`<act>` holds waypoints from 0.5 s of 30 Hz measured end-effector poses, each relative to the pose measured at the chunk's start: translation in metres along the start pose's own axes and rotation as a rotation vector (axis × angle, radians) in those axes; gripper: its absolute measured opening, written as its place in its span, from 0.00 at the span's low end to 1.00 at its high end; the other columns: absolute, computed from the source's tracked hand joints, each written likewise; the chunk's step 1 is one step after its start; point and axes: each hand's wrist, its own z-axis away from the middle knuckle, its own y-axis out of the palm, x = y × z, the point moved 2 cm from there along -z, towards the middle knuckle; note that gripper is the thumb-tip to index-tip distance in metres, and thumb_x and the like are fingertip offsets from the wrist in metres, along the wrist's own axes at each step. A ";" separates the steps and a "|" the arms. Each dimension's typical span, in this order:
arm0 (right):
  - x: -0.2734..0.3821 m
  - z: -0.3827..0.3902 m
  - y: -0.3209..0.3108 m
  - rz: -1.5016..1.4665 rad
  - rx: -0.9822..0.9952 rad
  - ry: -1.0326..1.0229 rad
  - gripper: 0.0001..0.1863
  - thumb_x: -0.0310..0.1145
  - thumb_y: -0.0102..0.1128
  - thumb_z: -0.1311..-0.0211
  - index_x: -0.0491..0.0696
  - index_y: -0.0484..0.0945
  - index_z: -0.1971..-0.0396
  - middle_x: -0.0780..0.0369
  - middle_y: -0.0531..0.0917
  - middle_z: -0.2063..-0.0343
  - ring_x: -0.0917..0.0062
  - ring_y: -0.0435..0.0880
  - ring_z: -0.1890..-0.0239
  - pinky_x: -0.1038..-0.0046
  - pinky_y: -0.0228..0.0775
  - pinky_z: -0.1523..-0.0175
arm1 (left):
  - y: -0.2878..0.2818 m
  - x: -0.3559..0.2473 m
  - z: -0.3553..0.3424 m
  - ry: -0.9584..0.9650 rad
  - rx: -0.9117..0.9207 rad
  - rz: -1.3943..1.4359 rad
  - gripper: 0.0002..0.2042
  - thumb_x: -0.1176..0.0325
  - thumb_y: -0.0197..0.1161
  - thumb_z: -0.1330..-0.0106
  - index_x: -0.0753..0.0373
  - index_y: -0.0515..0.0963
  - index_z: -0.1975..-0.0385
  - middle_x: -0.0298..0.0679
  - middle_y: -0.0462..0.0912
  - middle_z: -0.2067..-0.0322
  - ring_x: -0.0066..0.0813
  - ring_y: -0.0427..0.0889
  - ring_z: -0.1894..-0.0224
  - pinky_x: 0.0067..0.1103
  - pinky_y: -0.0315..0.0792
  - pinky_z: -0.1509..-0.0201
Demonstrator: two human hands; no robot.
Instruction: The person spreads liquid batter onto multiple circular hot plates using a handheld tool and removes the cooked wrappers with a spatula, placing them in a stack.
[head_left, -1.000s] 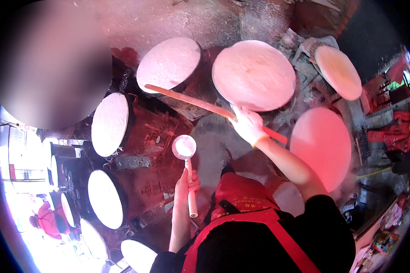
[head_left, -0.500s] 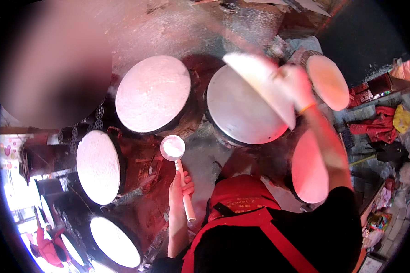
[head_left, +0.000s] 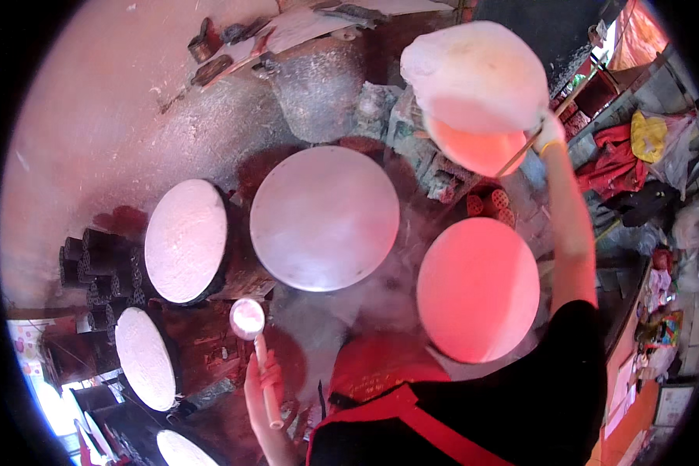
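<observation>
My left hand (head_left: 266, 382) is closed around the wooden handle of a ladle (head_left: 248, 319), whose round bowl has white batter in it. At the upper right, my right hand (head_left: 550, 132) grips the edge of a large, thin, pale pancake (head_left: 478, 66), slightly blurred. That pancake spreads above another round, orange-lit sheet (head_left: 481, 151), covering part of it. A thin stick (head_left: 518, 155) shows beside the right hand; whether the hand holds it too is hidden. Between my hands is a bare grey round griddle (head_left: 325, 217) with faint steam.
Pale-coated griddles (head_left: 185, 241) line the left side. A pink-lit round griddle (head_left: 478, 287) sits below my right arm. Black honeycomb briquettes (head_left: 93, 268) are stacked at left, reddish ones (head_left: 501, 206) near the right griddle. A grey pot (head_left: 318, 85) stands against the back wall.
My right hand has carried the pancake from above the bare griddle to the upper right, where it spreads out. The view has turned right; my left hand still holds the ladle.
</observation>
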 end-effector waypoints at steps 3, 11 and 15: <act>-0.112 -0.002 -0.024 -0.111 -0.195 0.060 0.15 0.38 0.56 0.41 0.56 0.64 0.84 0.71 0.64 0.89 0.80 0.62 0.89 0.78 0.53 0.84 | 0.007 0.058 0.027 0.153 -0.002 0.019 0.22 0.60 0.48 0.28 0.79 0.64 0.52 0.39 0.67 0.73 0.21 0.64 0.79 0.16 0.62 0.78; -0.230 -0.003 -0.095 -0.231 -0.656 0.293 0.26 0.49 0.49 0.37 0.39 0.74 0.54 0.56 0.82 0.61 0.70 0.80 0.59 0.73 0.72 0.56 | -0.017 0.142 0.069 0.259 -0.073 0.169 0.25 0.58 0.51 0.31 0.77 0.61 0.46 0.36 0.67 0.74 0.19 0.67 0.81 0.15 0.65 0.80; -0.173 0.045 -0.095 0.742 -0.632 -0.051 0.14 0.41 0.50 0.37 0.44 0.75 0.66 0.58 0.80 0.70 0.70 0.80 0.69 0.68 0.71 0.67 | -0.026 0.169 0.082 0.300 0.005 0.151 0.23 0.60 0.45 0.28 0.71 0.58 0.42 0.38 0.66 0.73 0.21 0.65 0.80 0.17 0.64 0.79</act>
